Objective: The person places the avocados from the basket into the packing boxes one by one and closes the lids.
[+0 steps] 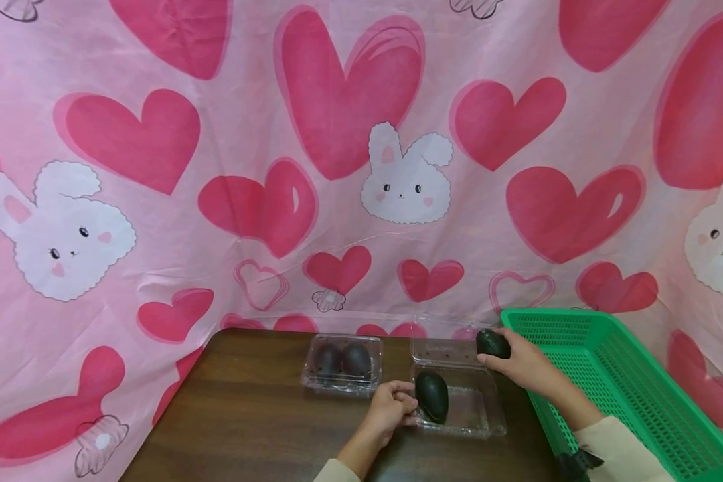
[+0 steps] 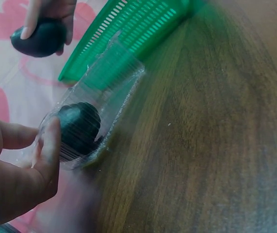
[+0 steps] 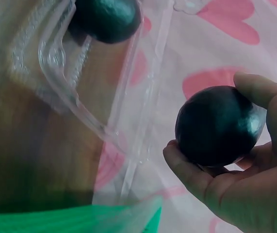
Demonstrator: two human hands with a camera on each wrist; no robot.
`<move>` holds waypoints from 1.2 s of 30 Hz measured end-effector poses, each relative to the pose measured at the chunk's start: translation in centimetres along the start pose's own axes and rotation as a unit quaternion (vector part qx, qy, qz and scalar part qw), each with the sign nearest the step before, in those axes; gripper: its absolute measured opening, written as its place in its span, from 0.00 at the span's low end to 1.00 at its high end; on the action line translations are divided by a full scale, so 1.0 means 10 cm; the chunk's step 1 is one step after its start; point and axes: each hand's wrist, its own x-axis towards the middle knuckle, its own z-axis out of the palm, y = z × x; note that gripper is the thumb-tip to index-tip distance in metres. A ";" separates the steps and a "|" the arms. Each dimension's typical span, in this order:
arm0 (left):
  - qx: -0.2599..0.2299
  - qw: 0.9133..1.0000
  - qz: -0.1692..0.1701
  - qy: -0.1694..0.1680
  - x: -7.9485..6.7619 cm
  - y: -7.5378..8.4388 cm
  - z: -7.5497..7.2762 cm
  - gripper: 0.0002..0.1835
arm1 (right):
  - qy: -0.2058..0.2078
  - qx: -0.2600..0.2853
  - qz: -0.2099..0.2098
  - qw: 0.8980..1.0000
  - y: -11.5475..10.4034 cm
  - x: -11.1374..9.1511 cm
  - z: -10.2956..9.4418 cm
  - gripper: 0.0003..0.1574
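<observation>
My right hand (image 1: pixel 527 365) grips a dark green avocado (image 1: pixel 492 343) above the right side of an open clear plastic clamshell box (image 1: pixel 497 412). In the right wrist view the thumb and fingers curl round this avocado (image 3: pixel 218 126). A second avocado (image 1: pixel 432 396) sits in the left half of the box's base, and the hinged lid (image 1: pixel 442 350) stands folded back behind it. At the box's left edge, my left hand (image 1: pixel 390 410) pinches the plastic wall between thumb and fingers, as the left wrist view shows beside the avocado (image 2: pixel 80 126).
A closed clear box (image 1: pixel 342 386) with two dark avocados stands to the left on the wooden table (image 1: pixel 247 402). Along the right side is a green perforated basket (image 1: pixel 632 341), under my right forearm. A pink heart-patterned cloth (image 1: pixel 337 221) hangs behind the table.
</observation>
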 end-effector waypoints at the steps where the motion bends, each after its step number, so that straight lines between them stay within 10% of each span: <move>1: 0.000 1.000 0.000 0.000 0.00 0.00 0.00 0.17 | -0.003 0.003 0.003 1.000 0.00 0.00 0.02 0.51; 36: -0.001 1.000 0.000 0.002 -0.01 0.02 0.01 0.17 | -0.012 -0.014 0.028 0.999 0.02 0.02 0.70 0.34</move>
